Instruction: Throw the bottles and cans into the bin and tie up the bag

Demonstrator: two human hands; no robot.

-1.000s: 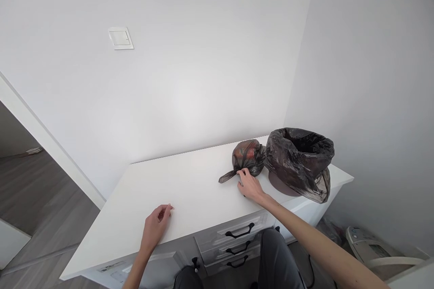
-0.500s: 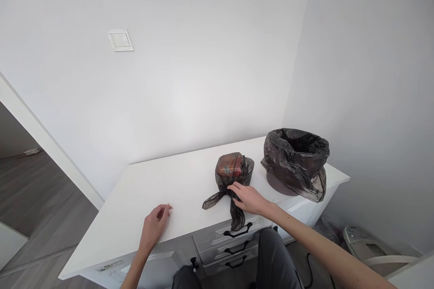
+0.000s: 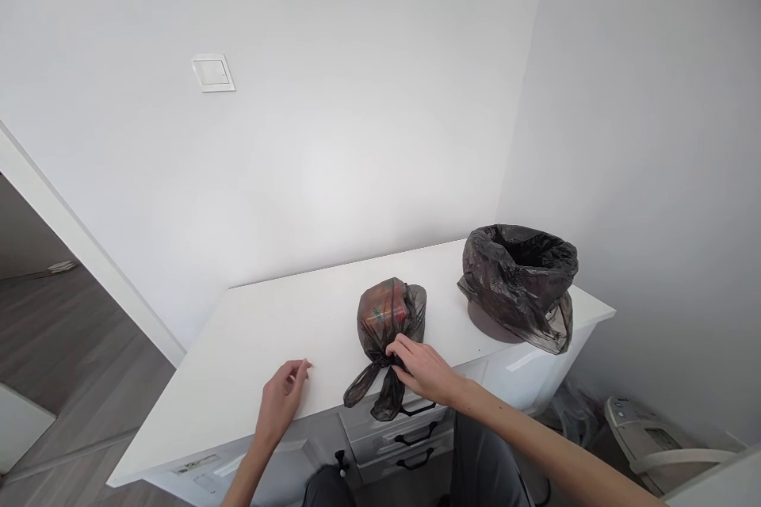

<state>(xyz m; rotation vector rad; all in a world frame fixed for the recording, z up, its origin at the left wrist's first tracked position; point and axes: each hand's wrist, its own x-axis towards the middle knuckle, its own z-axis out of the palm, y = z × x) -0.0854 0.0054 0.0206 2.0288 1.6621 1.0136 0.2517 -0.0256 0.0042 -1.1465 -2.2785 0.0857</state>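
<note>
A dark see-through bag (image 3: pixel 384 313), tied in a knot with two loose ends, sits on the white cabinet top (image 3: pixel 285 325). Something red and orange shows inside it. My right hand (image 3: pixel 422 368) pinches this bag at its knot. To the left, my left hand (image 3: pixel 284 396) rests near the front edge of the top, thumb and fingers curled together; whether anything small is between them is too small to tell. On the right stands a round bin (image 3: pixel 493 325) lined with a black bag (image 3: pixel 505 277), its mouth open and its rim folded outward.
Below the top are drawers with black handles (image 3: pixel 414 434), and my knees are close to them. A light-coloured appliance (image 3: pixel 648 436) stands on the floor at the right. Walls rise behind and to the right, with a light switch (image 3: pixel 214 73) on the back one.
The tied bag has moved left and nearer to me with my right hand at its knot. My left hand has shifted slightly right.
</note>
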